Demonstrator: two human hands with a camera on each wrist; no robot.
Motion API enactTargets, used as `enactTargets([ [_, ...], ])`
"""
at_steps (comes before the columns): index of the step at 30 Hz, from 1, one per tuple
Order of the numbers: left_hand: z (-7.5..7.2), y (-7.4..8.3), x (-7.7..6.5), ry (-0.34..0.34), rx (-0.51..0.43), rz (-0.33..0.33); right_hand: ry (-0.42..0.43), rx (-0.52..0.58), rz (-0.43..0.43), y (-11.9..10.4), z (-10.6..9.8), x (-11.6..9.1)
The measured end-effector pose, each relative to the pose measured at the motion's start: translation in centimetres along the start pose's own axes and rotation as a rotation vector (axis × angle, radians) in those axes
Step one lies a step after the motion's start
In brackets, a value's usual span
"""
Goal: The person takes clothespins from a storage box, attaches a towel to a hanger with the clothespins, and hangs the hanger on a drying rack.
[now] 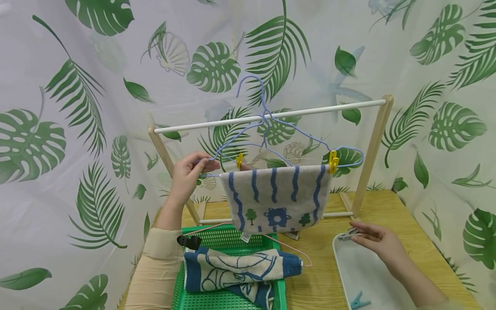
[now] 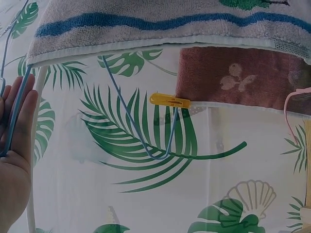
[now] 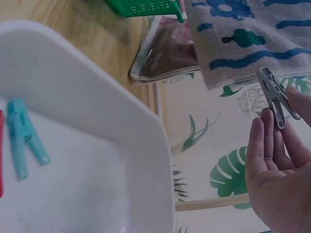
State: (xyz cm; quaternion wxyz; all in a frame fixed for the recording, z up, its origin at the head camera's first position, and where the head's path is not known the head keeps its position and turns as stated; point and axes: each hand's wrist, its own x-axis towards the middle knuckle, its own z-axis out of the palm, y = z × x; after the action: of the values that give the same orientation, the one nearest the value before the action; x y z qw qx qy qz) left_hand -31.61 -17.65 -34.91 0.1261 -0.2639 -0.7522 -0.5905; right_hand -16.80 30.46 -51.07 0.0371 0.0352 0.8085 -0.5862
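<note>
My left hand (image 1: 190, 172) grips the left end of a blue wire hanger (image 1: 262, 92), whose hook rises in front of the white rail. Over its lower bar drapes a grey towel (image 1: 288, 187) with blue wavy stripes. A yellow clothespin (image 1: 333, 162) clamps the towel's upper right corner; the upper left corner has none. My right hand (image 1: 381, 244) pinches a grey clothespin (image 3: 274, 94) between thumb and fingertips, above the tray's far edge. Behind the grey towel hangs a brown towel (image 2: 218, 77), with another yellow clothespin (image 2: 170, 100) at its corner.
A wooden drying rack (image 1: 373, 155) with a white rail (image 1: 325, 110) stands at the back of the table. Below the towel sits a green basket (image 1: 282, 297) with a blue-and-cream cloth (image 1: 236, 269) and a pink hanger (image 1: 290, 247). At right, a white tray (image 1: 341, 267) holds a teal clothespin (image 1: 359, 300).
</note>
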Motion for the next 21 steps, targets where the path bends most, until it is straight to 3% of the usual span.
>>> enactTargets([
  [21, 0.6, -0.3, -0.2, -0.013, -0.035, 0.009, -0.004, 0.046, -0.172, -5.9, 0.0, 1.8],
])
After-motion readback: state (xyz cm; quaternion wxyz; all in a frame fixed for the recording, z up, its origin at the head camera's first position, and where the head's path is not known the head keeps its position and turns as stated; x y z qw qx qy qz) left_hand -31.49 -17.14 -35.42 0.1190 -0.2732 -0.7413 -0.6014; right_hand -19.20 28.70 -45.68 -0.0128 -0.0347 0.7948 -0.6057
